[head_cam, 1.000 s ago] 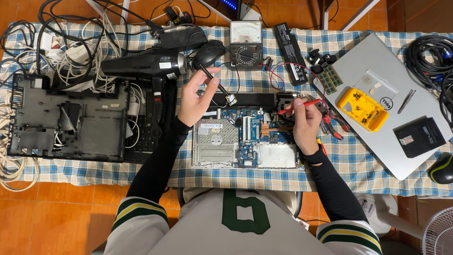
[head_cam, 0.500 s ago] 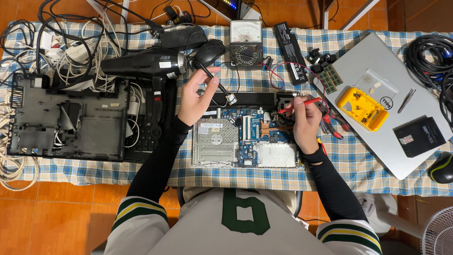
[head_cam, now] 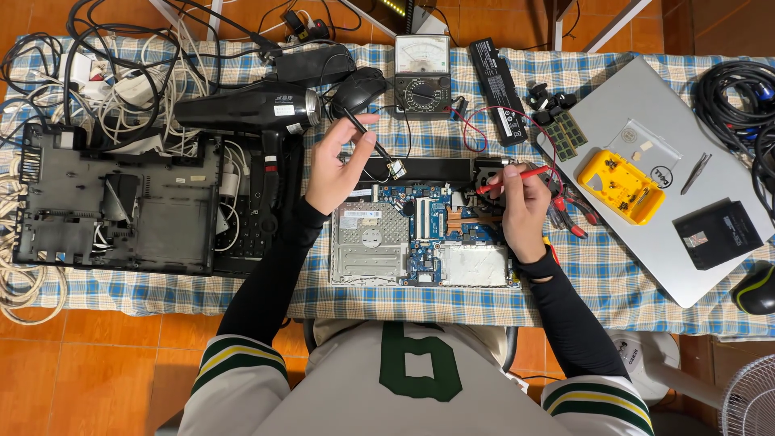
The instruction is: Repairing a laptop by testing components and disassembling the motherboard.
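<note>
The left hand is pinching a black probe between thumb and fingers, fingers closed on it, holding it raised over the far left corner of the board. The probe's tip is pointing down and right toward a small connector hanging on thin wires. The right hand is gripping a red probe, fingers wrapped together around it, with its tip lying leftward near the board's far right corner by the copper heat pipe. The board is lying in the middle of the checked cloth, near the person, between both hands.

Far from the hands, an analog meter is sitting with its leads running toward the probes. A black hair dryer is lying to the left, beside a mouse. A black laptop shell is resting at the left. To the right, a silver lid is carrying a yellow case and a black box. Red pliers are lying just beside the right hand.
</note>
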